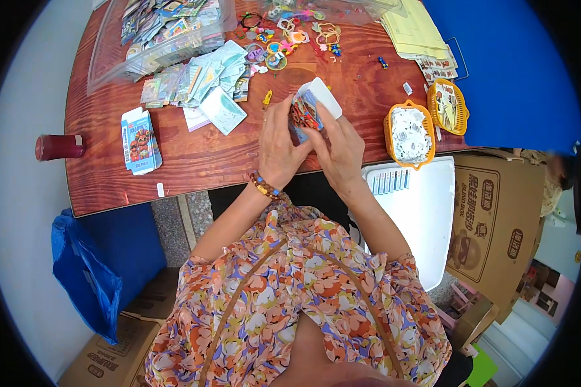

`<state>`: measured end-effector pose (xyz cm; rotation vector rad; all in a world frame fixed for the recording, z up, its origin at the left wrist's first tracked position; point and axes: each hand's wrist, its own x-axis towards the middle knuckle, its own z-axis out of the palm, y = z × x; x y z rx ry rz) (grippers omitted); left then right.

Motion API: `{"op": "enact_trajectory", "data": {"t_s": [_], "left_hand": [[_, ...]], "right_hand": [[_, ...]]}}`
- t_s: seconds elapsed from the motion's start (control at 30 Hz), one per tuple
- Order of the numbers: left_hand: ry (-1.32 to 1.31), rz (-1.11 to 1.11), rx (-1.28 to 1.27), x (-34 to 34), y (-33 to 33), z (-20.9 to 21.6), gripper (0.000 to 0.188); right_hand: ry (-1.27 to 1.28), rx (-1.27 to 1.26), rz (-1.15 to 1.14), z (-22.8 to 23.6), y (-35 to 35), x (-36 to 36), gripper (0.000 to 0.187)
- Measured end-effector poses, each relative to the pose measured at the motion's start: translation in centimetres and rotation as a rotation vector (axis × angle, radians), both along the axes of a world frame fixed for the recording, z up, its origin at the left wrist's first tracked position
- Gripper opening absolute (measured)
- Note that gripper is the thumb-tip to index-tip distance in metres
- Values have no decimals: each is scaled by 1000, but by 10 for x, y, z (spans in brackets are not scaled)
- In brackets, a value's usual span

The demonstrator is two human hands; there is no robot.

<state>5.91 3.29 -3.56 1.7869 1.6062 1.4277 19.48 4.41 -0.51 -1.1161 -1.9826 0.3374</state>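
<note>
Left hand (280, 146) and right hand (342, 148) held one box (305, 113) between them as I watched; cards (222, 111) lay left of that box, baskets (388, 133) right

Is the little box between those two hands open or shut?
Open at its far end: the small picture box, held by the left hand and right hand, has its white flap sticking out, untucked.

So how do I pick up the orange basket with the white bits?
Try the basket by its rim's near and far ends, where lips stick out to hook fingers under. Come from above and keep it level: it's open-topped and full of white bits that could spill. The other basket probably crowds its right side.
</note>
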Motion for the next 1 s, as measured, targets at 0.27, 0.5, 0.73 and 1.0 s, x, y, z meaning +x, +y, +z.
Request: {"op": "enact_trajectory", "data": {"t_s": [0.27, 0.5, 0.73, 1.0], "left_hand": [[-560, -224, -229, -23, -5, 7, 49], [-518, -227, -44, -30, -11, 14, 42], [-384, -336, -175, -49, -14, 31, 37], [-372, -294, -262, -50, -21, 27, 37]], "right_hand": [[184, -367, 242, 4, 19, 23, 35], [693, -682, 377, -5, 18, 20, 32], [520, -462, 443, -2, 27, 22, 31], [631, -768, 360, 20, 18, 19, 15]]}}
